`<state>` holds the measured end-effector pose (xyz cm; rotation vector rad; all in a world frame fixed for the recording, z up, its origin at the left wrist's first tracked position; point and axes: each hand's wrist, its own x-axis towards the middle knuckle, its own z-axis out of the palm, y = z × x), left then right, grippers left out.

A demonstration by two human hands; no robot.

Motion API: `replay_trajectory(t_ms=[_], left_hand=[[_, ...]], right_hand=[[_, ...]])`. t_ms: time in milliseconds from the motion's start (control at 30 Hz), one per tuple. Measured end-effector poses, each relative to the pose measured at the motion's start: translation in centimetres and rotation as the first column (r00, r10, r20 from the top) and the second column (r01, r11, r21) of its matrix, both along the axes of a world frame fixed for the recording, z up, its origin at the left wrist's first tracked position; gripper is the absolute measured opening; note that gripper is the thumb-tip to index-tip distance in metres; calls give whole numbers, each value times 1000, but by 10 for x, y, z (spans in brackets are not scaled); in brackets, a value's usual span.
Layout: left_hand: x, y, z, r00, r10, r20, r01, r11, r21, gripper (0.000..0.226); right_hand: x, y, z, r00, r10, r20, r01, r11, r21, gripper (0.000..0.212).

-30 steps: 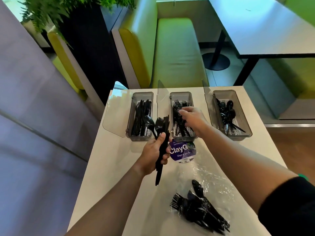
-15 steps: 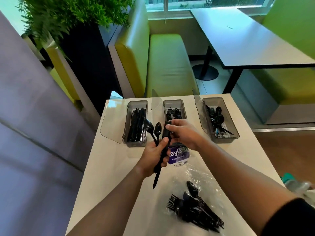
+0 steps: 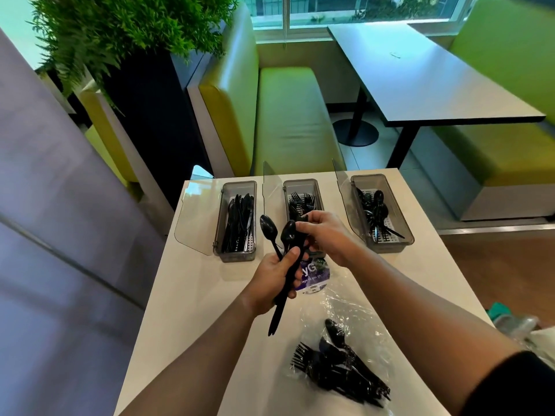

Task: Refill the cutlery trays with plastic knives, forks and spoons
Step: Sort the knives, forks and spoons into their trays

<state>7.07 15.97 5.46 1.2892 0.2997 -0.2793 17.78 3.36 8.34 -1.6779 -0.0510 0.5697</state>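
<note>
Three grey trays stand in a row at the far end of the white table [image 3: 180,301]: a knife tray [image 3: 237,253] on the left, a fork tray [image 3: 300,186] in the middle, a spoon tray [image 3: 402,232] on the right. My left hand [image 3: 274,280] grips a bundle of black cutlery [image 3: 285,265] upright, two spoon bowls sticking out on top. My right hand [image 3: 326,235] pinches the top of one piece in that bundle, just in front of the fork tray. More black cutlery [image 3: 339,370] lies in a clear plastic bag [image 3: 354,313] near me.
Clear hinged lids [image 3: 195,223] stand open beside each tray. A purple round label [image 3: 313,274] lies under my hands. Beyond the table are a green bench [image 3: 288,121], a planter with ferns [image 3: 120,31] and a second table [image 3: 420,76]. Some packaging sits at the right edge [image 3: 516,322].
My right hand has come back from inside the fork tray to the bundle in my left hand and taken hold of a piece at its top. The view tilted upward.
</note>
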Motion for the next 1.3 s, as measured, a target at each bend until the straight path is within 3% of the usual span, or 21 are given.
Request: replay_trajectory(t_ms=[167,267,467,600,700,767,833,967,1067,1200,1300], left_hand=[[1,-1,0,999,-18,-39,17,1000,-19,32],[2,0,2,999,-11,-35,11,1000,-11,30],[2,2,1,1000,-1,-22,1,1000,24,27],[1,4,0,999,-23,-26,23,999,26,27],[0,4,-1,998,-37,-45,39,999,37,27],[0,5,-2,997,-44,-60,47,998,39,27],[1,5,-4,996,-48,-74,51,998,48,27],[3,4,-5,995,-39,-94,46,996,71,28],[5,3,-4,993,-36,-108,46,995,85,28],[6,1,-3,993,-39,-116,49,995,89,29],[7,-1,-2,992,-44,-121,55,995,87,29]], right_hand=[[1,6,3,996,0,90,-3,999,32,22],[-1,8,8,991,71,110,-67,997,-37,30],[1,7,11,977,176,117,-166,982,-93,20],[3,8,20,1000,-20,13,17,985,169,16],[12,8,32,959,-275,-63,278,885,374,13],[20,7,39,926,-368,-86,366,817,446,14],[23,5,41,929,-370,-5,340,849,404,16],[17,4,37,971,-179,159,150,972,179,22],[8,8,32,980,-89,177,78,995,66,12],[-3,13,20,985,6,171,-3,1000,-16,37],[-10,20,12,967,103,231,-72,988,-136,22]])
